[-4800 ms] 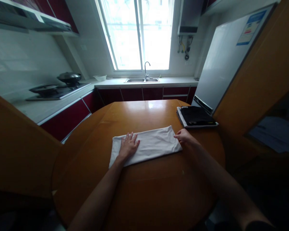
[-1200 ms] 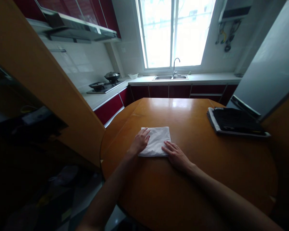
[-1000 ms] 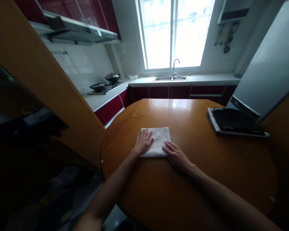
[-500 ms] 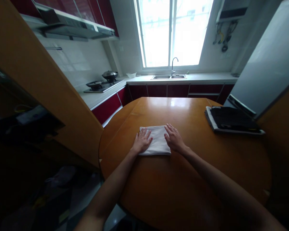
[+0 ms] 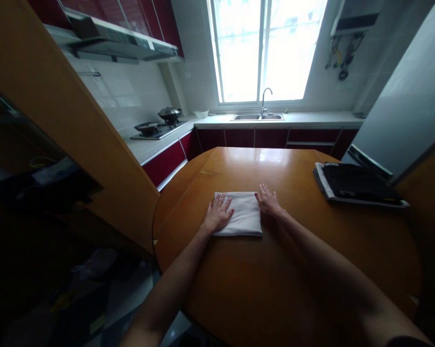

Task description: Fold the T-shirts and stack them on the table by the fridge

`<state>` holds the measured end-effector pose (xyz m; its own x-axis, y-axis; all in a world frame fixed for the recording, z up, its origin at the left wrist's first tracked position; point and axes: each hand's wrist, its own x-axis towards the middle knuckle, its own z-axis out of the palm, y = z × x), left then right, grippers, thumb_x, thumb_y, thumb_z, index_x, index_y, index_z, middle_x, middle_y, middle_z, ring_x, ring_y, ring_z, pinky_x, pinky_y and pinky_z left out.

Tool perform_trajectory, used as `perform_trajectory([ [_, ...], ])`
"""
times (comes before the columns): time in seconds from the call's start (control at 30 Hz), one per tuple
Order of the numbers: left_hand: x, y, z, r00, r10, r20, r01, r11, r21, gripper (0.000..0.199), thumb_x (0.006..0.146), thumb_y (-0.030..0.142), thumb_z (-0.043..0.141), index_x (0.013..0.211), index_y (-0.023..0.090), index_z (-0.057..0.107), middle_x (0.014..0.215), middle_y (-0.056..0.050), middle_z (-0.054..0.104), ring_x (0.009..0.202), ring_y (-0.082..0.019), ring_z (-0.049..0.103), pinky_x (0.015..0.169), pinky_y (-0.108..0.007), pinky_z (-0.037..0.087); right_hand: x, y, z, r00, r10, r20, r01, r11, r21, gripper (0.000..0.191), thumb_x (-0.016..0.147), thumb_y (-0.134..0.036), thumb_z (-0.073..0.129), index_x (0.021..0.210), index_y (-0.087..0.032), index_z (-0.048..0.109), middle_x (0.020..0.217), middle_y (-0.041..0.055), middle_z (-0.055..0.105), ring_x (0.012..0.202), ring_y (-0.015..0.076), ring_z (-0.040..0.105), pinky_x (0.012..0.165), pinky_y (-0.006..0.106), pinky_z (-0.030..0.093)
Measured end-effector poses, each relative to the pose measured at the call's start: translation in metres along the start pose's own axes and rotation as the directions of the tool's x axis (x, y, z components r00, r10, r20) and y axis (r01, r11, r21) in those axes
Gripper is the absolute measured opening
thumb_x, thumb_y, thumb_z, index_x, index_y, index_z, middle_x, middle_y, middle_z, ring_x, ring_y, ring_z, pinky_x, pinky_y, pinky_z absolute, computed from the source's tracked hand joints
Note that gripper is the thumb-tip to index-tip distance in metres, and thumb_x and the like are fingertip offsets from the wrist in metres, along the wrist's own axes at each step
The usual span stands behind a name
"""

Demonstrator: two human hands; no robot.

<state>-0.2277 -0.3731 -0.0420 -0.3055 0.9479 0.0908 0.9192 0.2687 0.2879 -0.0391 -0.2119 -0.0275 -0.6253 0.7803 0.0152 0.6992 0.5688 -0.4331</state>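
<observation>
A folded white cloth [image 5: 245, 215] lies flat on the brown wooden table [image 5: 275, 270]. My left hand [image 5: 218, 215] rests on the cloth's left part, fingers spread. At the cloth's upper right edge is my right hand [image 5: 268, 200], its fingers stretched out and holding nothing. The thumb of that hand is at the edge of the cloth. Whether its palm touches the table is hard to tell.
A stack of dark and white folded fabric [image 5: 358, 182] lies at the table's right. Beyond the table are a sink [image 5: 258, 117], a stove [image 5: 159, 131] with two pans, and a white counter [image 5: 319, 117]. A refrigerator [image 5: 401, 91] stands at the right.
My right hand has shifted right, off the cloth's top to its right edge. My left hand stays on the cloth. The whole view has shifted slightly.
</observation>
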Motion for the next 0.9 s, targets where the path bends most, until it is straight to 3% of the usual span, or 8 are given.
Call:
perform_trajectory([
  [0.1,0.001,0.000,-0.001,1.000,0.007,0.004,-0.007,1.000,0.002,0.060,0.099,0.049,0.042,0.155,0.025,0.039,0.168,-0.010,0.018,0.155,-0.034,0.011,0.121,-0.062,0.008,-0.025,-0.012,0.003,0.993,-0.099,-0.071,0.100,0.995,0.021,0.061,0.103,-0.038,0.027,0.159,-0.011,0.026,0.167,0.0151,0.018,0.154,0.0259,0.015,0.122,0.056,0.012],
  [0.2,0.000,0.001,-0.002,1.000,0.010,-0.004,-0.010,1.000,0.007,0.059,0.099,0.048,0.043,0.154,0.025,0.041,0.167,-0.009,0.020,0.155,-0.034,0.011,0.121,-0.062,0.008,-0.058,-0.021,0.019,0.958,-0.287,-0.010,0.286,0.958,-0.017,0.064,0.102,-0.041,0.033,0.159,-0.012,0.027,0.166,0.0146,0.020,0.155,0.0252,0.014,0.124,0.054,0.008],
  [0.27,-0.001,0.002,-0.002,1.000,0.005,-0.003,-0.005,1.000,0.010,0.059,0.100,0.048,0.043,0.154,0.026,0.041,0.167,-0.009,0.020,0.155,-0.033,0.011,0.121,-0.060,0.008,-0.075,-0.021,0.029,0.942,-0.333,0.036,0.335,0.941,-0.048,0.066,0.101,-0.042,0.036,0.158,-0.011,0.029,0.165,0.0152,0.022,0.155,0.0267,0.014,0.123,0.055,0.006],
  [0.5,0.004,-0.006,-0.007,1.000,-0.006,-0.009,0.005,0.994,-0.105,0.057,0.099,0.049,0.045,0.151,0.026,0.046,0.166,-0.010,0.025,0.154,-0.033,0.016,0.121,-0.061,0.009,-0.085,-0.015,0.031,0.947,-0.318,0.037,0.320,0.946,-0.061,0.065,0.101,-0.042,0.035,0.158,-0.010,0.031,0.165,0.0156,0.021,0.155,0.0268,0.013,0.123,0.057,0.008],
  [0.67,0.017,-0.027,-0.013,0.983,-0.077,-0.167,0.036,0.971,-0.235,0.054,0.104,0.039,0.032,0.151,0.016,0.045,0.162,-0.014,0.033,0.153,-0.028,0.021,0.122,-0.055,0.015,-0.088,-0.015,0.026,0.948,-0.314,-0.045,0.315,0.949,0.013,0.062,0.104,-0.041,0.030,0.158,-0.012,0.029,0.166,0.0142,0.021,0.155,0.0234,0.013,0.124,0.052,0.009],
  [0.77,0.021,-0.036,-0.012,0.989,-0.107,-0.102,0.076,0.959,-0.273,0.055,0.102,0.040,0.038,0.151,0.016,0.045,0.162,-0.013,0.033,0.153,-0.031,0.019,0.122,-0.059,0.010,-0.091,-0.014,0.028,0.930,-0.365,-0.035,0.366,0.931,0.002,0.057,0.103,-0.039,0.033,0.155,-0.016,0.037,0.165,0.0134,0.024,0.155,0.0245,0.014,0.124,0.054,0.008],
  [0.83,0.020,-0.041,-0.014,0.982,-0.147,-0.116,0.094,0.924,-0.370,0.054,0.101,0.038,0.040,0.150,0.017,0.045,0.161,-0.012,0.036,0.152,-0.029,0.024,0.124,-0.054,0.014,-0.091,-0.013,0.029,0.927,-0.373,-0.042,0.375,0.927,0.020,0.055,0.102,-0.039,0.036,0.151,-0.016,0.045,0.164,0.0138,0.027,0.154,0.0258,0.018,0.124,0.055,0.010],
  [0.9,0.018,-0.045,-0.019,0.955,-0.237,-0.180,0.123,0.865,-0.486,0.053,0.100,0.036,0.043,0.149,0.016,0.047,0.157,-0.012,0.043,0.148,-0.026,0.035,0.122,-0.044,0.025,-0.089,-0.011,0.029,0.939,-0.317,-0.133,0.330,0.939,0.094,0.053,0.101,-0.036,0.037,0.147,-0.014,0.050,0.161,0.0147,0.035,0.151,0.0264,0.027,0.123,0.051,0.019],
])
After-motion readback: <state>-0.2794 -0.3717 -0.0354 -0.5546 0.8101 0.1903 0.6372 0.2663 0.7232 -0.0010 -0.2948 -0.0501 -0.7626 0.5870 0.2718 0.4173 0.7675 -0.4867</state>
